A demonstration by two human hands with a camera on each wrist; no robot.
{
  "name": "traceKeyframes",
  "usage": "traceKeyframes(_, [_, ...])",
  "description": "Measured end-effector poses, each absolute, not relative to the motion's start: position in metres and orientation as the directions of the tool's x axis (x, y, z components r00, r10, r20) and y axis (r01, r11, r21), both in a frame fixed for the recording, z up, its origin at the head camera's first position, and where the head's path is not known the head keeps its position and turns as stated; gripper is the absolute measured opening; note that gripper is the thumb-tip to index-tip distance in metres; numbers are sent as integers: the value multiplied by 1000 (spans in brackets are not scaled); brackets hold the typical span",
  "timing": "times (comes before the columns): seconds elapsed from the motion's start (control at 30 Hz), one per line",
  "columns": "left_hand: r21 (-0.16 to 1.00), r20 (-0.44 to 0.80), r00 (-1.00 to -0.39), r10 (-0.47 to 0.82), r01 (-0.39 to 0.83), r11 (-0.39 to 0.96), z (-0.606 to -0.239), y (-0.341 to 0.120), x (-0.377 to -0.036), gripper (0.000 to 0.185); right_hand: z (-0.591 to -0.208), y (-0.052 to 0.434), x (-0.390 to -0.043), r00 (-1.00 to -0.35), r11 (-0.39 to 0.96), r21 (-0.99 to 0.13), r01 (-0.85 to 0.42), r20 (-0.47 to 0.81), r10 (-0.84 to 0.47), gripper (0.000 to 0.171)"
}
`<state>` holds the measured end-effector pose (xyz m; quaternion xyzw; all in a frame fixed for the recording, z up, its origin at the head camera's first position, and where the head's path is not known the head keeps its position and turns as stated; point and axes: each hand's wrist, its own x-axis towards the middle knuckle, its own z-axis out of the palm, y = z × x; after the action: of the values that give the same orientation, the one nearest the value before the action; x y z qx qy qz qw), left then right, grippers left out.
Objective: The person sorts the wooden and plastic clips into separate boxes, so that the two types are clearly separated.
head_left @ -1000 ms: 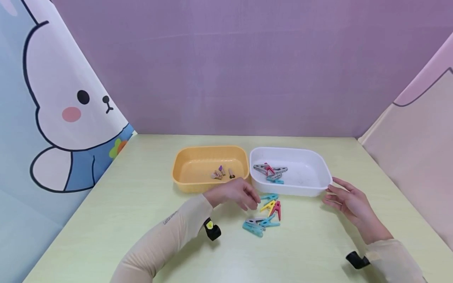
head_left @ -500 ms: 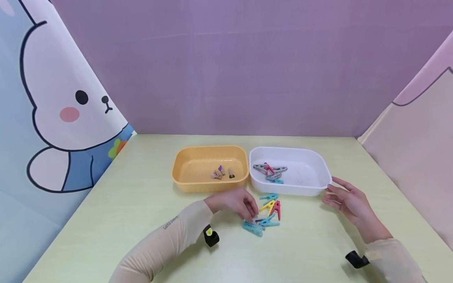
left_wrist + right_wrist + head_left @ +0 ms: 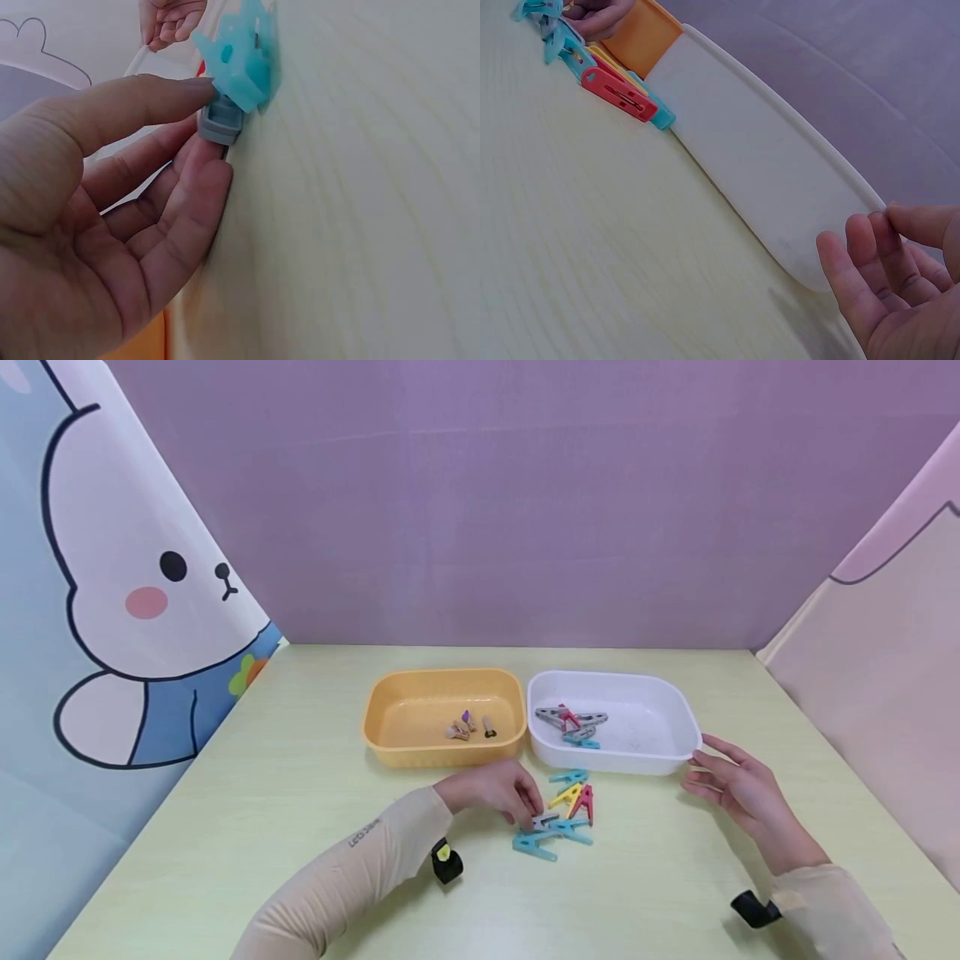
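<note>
My left hand [image 3: 501,792] is over the loose pile of plastic clothespins, its thumb and fingers pinching the end of a grey clothespin [image 3: 222,121]. A turquoise clothespin [image 3: 244,64] is right against the grey one in the left wrist view. Beside the pinched one on the table lie turquoise clothespins [image 3: 534,845], a yellow clothespin [image 3: 564,795] and a red clothespin [image 3: 585,805]. At the near right corner of the white tray [image 3: 660,765], my right hand [image 3: 738,789] holds the rim between thumb and fingertips.
Several grey, red and turquoise clothespins [image 3: 573,721] lie inside the white tray. Next to it on the left stands a yellow-orange tray [image 3: 405,758] with a few small wooden clips [image 3: 459,731]. A purple backdrop [image 3: 480,510] rises behind the table.
My left hand has come down and slightly nearer onto the pile, taking hold of the grey clothespin. The nearest turquoise clothespin has turned. My right hand stays at the white tray.
</note>
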<state>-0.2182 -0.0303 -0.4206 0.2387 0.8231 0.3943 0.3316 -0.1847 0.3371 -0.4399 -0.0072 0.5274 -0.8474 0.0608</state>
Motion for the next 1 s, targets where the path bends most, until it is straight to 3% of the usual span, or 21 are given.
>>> traceKeyframes(0.27, [789,-338,-722,603,132,600,-423,-33,-221,14,-440,337,-186,-992,-435,-895,99,-56,-112,31])
traceKeyframes(1.0, [832,-338,-738,584,56,551,-419,-39,-221,13,-441,338,-185,-993,-430,-898,96,-56,-105,31])
